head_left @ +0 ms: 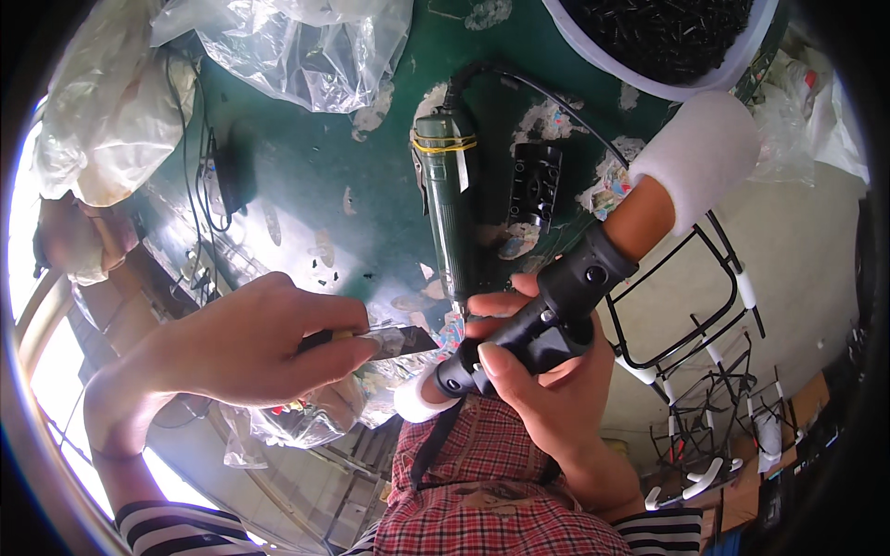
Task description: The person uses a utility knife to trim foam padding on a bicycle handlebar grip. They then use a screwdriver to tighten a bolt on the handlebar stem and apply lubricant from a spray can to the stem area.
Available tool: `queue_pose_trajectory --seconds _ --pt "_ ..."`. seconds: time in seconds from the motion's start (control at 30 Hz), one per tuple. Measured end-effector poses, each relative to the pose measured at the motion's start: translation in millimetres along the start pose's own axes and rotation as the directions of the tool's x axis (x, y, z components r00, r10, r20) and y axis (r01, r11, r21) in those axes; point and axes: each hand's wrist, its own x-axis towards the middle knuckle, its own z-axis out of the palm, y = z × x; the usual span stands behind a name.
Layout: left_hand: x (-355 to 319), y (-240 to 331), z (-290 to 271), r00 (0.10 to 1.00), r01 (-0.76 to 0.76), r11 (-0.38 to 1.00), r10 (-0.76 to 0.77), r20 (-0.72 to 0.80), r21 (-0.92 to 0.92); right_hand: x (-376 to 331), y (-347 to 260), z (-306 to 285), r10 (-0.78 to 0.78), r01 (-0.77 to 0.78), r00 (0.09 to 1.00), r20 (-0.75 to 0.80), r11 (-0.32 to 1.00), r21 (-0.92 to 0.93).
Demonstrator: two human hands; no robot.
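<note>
My left hand (264, 338) is closed around a utility knife (403, 341), its blade pointing right, toward the black fitting. My right hand (565, 398) grips a black plastic joint fitting (565, 287), tilted up to the right. Out of the fitting's upper end comes a short brown tube (640, 218) capped by a thick white foam sleeve (705, 153). A smaller white foam piece (422, 397) shows at the lower end. The blade tip looks close to the fitting; whether they touch I cannot tell.
A green electric screwdriver (450, 204) with a cord lies on the worn green table (306, 157). Beside it sits a black plastic part (535, 185). A white tub (565, 28) holds black screws. Clear plastic bags (297, 56) lie behind; black metal frames (714, 371) stand right.
</note>
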Motion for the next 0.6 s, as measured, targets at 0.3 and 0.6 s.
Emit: queue_pose_trajectory --seconds 0.3,0.6 --pt "0.4 0.7 0.8 0.998 0.040 0.997 -0.038 0.043 -0.066 -15.2 -6.2 -0.1 -0.091 0.083 0.982 -0.167 0.995 -0.059" --pt "-3.2 -12.6 6.2 0.998 -0.059 0.997 0.060 0.018 -0.045 -17.4 -15.1 -4.4 -0.490 0.403 0.865 0.104 0.556 -0.727"
